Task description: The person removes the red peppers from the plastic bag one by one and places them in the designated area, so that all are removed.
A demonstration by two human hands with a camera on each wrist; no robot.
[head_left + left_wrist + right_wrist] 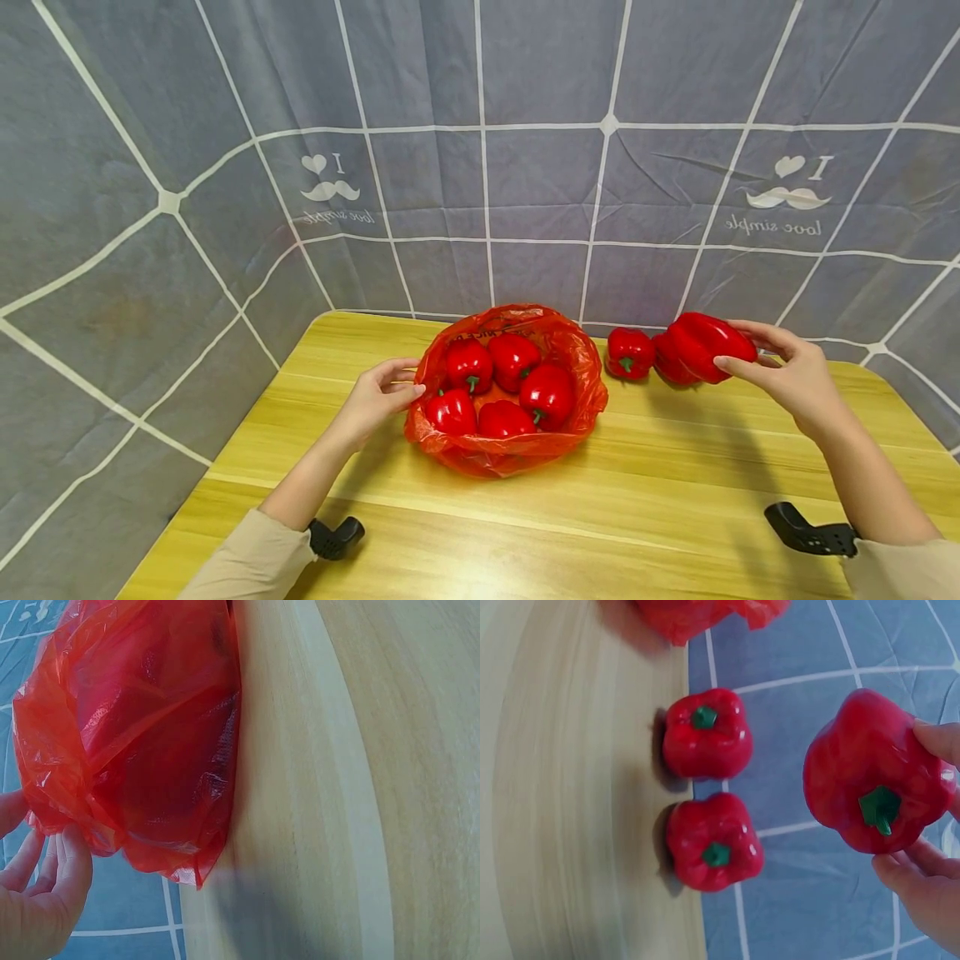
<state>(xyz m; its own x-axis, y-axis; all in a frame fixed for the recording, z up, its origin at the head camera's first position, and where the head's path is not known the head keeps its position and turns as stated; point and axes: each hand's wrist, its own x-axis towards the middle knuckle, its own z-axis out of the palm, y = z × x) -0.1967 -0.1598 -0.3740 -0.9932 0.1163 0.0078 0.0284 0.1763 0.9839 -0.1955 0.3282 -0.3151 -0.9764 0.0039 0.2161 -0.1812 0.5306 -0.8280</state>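
Observation:
A red plastic bag (495, 457) stands with its mouth spread wide on the table, and several red bell peppers (547, 395) lie inside it. My left hand (375, 402) pinches the bag's left rim between thumb and fingers; the left wrist view shows the gathered plastic (56, 780) at the fingertips. In my right hand (802, 375) is another red bell pepper (877, 765) with a green stem, gripped from its right side and lifted above the table. Below and beside it, two more bell peppers (709, 735) sit on the table, right of the bag.
The wooden table (480, 533) carries everything. Behind and to the left hangs a grey curtain (540, 183) with white grid lines, close to the table's back edge. Each wrist wears a black camera mount (336, 537).

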